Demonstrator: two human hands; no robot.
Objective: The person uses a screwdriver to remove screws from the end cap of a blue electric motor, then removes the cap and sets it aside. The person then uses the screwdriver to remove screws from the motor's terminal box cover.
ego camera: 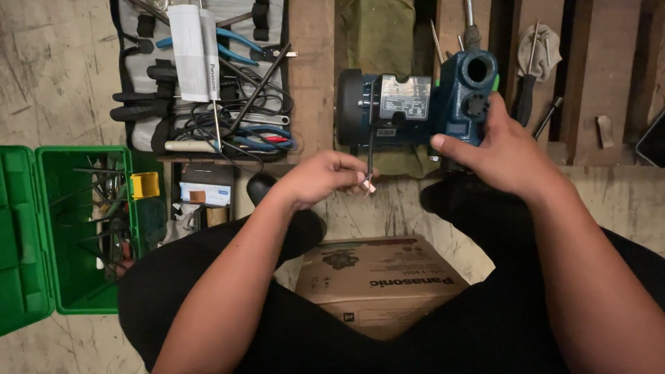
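A dark blue water pump with a black motor end and a grey plate lies on its side in front of me on a wooden pallet. My right hand grips its blue pump head from the near side. My left hand pinches the handle of a thin screwdriver, whose shaft points up at the small terminal box under the grey plate.
An open grey tool roll with pliers, cables and drivers lies at upper left. An open green toolbox sits at left. A brown cardboard box rests between my legs. Loose tools and a rag lie on the pallet at right.
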